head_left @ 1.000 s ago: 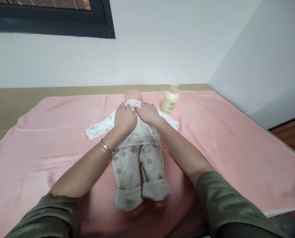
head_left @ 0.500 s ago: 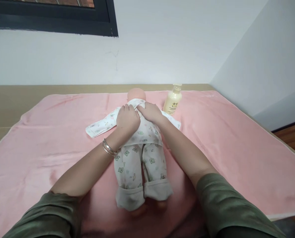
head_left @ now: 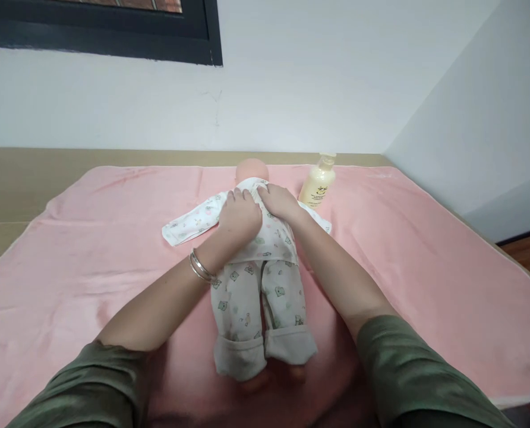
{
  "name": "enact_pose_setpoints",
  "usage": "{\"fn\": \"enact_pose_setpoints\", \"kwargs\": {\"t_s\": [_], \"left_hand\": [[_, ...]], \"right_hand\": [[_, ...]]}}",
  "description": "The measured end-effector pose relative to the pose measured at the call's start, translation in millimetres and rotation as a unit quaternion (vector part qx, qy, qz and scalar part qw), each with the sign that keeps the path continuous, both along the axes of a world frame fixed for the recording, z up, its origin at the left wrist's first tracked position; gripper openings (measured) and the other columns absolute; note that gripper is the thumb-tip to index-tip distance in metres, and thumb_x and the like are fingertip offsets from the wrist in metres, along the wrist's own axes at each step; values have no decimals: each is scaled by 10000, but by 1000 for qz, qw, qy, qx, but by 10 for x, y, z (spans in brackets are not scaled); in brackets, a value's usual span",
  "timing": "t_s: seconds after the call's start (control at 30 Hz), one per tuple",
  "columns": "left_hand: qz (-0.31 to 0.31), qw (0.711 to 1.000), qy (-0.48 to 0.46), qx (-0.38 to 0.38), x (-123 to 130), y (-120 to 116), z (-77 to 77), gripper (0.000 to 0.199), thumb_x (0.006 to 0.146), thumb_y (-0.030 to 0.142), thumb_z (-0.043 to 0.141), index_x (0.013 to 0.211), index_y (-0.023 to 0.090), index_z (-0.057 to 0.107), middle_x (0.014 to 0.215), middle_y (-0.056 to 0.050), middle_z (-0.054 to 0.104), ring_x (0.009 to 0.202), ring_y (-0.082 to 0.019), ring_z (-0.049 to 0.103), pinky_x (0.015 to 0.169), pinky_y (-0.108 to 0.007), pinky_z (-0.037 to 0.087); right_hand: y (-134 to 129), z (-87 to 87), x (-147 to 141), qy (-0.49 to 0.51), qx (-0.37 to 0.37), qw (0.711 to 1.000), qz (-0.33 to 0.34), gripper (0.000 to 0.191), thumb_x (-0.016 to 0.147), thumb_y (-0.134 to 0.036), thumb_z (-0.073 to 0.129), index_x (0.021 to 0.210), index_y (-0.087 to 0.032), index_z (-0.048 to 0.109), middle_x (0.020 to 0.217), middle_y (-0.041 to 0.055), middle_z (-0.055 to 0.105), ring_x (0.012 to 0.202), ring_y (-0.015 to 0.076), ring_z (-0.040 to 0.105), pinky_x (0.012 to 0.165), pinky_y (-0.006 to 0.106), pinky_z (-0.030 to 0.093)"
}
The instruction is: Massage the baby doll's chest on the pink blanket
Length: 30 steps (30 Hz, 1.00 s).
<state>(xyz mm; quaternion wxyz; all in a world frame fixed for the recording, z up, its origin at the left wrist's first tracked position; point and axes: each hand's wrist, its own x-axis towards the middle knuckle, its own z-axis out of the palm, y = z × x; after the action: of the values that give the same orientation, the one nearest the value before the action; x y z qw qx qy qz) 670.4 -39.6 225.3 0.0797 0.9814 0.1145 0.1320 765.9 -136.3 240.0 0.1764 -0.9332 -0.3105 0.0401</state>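
Fingers of both hands curled, gripping the doll's printed shirt near its neck.

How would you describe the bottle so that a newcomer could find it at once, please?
A pink blanket covers the surface, with a clothed doll lying in its middle. Just beyond the doll's right-hand side stands the bottle: the only upright item, cream-yellow with a clear cap.

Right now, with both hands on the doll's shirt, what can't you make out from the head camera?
- Doll: only the top of the head shows, so its face is hidden.
- Shirt fastening: covered by the left hand and right hand.
- Doll's right-side sleeve: mostly behind the right forearm.
- Bottle label: too small to read.
- Window: cut off by the top edge.
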Motion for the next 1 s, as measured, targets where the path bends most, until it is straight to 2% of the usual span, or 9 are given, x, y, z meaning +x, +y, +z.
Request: {"fn": "enact_pose_setpoints", "kwargs": {"t_s": [0.1,0.23,0.33,0.4,0.5,0.6,0.73,0.9,1.0], "left_hand": [[-10,1000,3,-11,-46,-82,40,460,897,163,406,1291,-13,564,1338,-293,578,1320,-381,507,1121,-488,385],[7,998,25,-54,91,180,68,378,925,177,361,1129,60,656,1197,-250,659,1190,-355,607,1047,-469,457],[13,996,47,-70,205,388,57,413,953,201,301,1086,78,672,1175,-242,676,1146,-348,633,990,-449,490],[21,995,45,-86,227,427,49,452,971,223,257,1081,87,674,1164,-233,686,1123,-335,644,968,-431,499],[39,995,30,-88,156,312,49,477,984,266,242,1137,81,654,1192,-238,675,1154,-348,625,983,-451,489],[61,996,18,-59,16,79,52,459,959,266,334,1259,31,589,1290,-283,616,1247,-392,562,1038,-499,449],[28,998,-5,-53,-50,-64,54,411,913,200,429,1260,56,596,1305,-270,609,1298,-370,536,1100,-475,405],[24,993,10,-119,169,287,27,394,958,204,300,1077,103,662,1198,-216,682,1169,-317,621,1034,-424,455],[51,981,23,-186,274,487,-35,452,976,241,230,994,139,671,1159,-202,708,1068,-314,655,941,-430,494]], "right_hand": [[-13,-14,65,1,-12,1000,-3,593,1063,-412,187,1212,-93,664,1266,188,690,1178,334,622,1021,428,417],[14,22,-210,-90,-46,995,17,532,1045,-367,290,1324,-9,566,1329,244,632,1230,362,572,1073,463,369],[51,57,-463,-124,-66,990,29,516,1020,-314,356,1357,42,517,1333,280,613,1224,374,565,1073,452,371],[71,59,-520,-127,-74,989,21,494,1006,-260,357,1351,54,518,1334,296,604,1237,375,559,1071,444,377],[74,24,-377,-93,-45,995,5,468,1013,-278,324,1292,-3,581,1332,267,623,1241,364,565,1073,453,383],[40,-25,-107,-38,4,999,1,482,1018,-377,313,1221,-84,638,1304,205,667,1206,347,596,1099,486,363],[-9,-28,34,-12,11,1000,11,530,1026,-443,273,1197,-116,652,1255,179,699,1176,332,621,1113,495,347],[-9,34,-332,-97,-76,992,13,621,1024,-391,284,1450,28,451,1420,293,554,1327,410,512,1139,530,304],[31,34,-551,-129,-93,987,30,655,996,-351,364,1527,32,350,1541,303,422,1428,429,402,1188,539,227]]}}
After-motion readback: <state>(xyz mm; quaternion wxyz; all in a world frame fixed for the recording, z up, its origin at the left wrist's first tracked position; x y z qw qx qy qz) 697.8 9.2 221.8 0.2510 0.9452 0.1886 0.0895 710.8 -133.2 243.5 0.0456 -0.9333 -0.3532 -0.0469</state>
